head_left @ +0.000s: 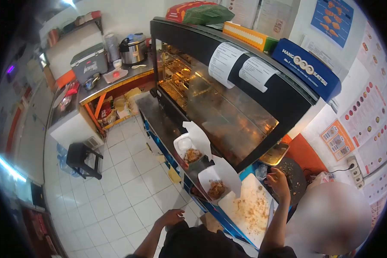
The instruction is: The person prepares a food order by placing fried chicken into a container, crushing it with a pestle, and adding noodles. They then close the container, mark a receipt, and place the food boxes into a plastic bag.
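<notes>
My right hand [278, 181] is over the round dark board [290, 182] at the right, fingers bent and apart, with nothing visible in them. Low at the centre, my left hand [171, 217] hangs beside my body over the tiled floor; its fingers curl loosely and hold nothing visible. A white cutting board [249, 210] covered in brown crumbs lies between the hands, with a knife [270, 213] along its right side. Two open white boxes stand beyond it: the nearer box [230, 172] holds browned food [217, 189], the farther box [198, 137] holds food and a small white container [185, 144].
A glass-fronted warming cabinet [228, 107] rises behind the boxes. Near the dark board lies a metal tray [276, 154]. A black stool [84, 160] stands on the floor at the left. A cooker [133, 49] and grey cooler [89, 63] sit on the far counter.
</notes>
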A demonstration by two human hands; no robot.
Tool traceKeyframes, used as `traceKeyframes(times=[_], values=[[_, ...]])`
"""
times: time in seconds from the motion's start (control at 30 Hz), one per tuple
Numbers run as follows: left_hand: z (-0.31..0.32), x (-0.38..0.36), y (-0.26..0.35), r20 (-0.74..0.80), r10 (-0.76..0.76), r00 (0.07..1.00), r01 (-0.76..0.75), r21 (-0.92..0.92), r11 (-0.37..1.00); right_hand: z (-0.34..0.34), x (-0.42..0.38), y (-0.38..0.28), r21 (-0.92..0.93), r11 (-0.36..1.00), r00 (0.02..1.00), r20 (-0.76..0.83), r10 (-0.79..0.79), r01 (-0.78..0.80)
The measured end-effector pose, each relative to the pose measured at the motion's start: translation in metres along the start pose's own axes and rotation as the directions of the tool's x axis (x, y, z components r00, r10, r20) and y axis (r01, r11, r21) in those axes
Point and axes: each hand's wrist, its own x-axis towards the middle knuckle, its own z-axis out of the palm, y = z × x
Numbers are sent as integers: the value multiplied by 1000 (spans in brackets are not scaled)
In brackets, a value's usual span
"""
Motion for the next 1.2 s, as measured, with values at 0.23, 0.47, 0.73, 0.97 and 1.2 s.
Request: traceKeyframes(times=[0.23, 0.47, 0.73, 0.97, 1.2], values=[[-94, 126, 97, -485, 531, 695, -338, 431, 836, 40, 29, -273, 135, 839, 744, -549, -380, 528], [-113, 206, 120, -238, 487, 840, -182, 722, 667, 66, 115, -333, 25, 765, 500, -770, -397, 644], [-138, 210, 99, -263, 606, 751, -412, 529, 741, 99, 12, -267, 144, 978, 774, -633, -25, 150], [-263, 319, 24, -533, 415, 737, -1, 614, 789, 128, -82, -173, 529, 846, 835, -430, 343, -75], [-295, 363, -44, -335, 652, 680, -284, 700, 655, 110, -108, -186, 554, 832, 759, -557, 336, 38]])
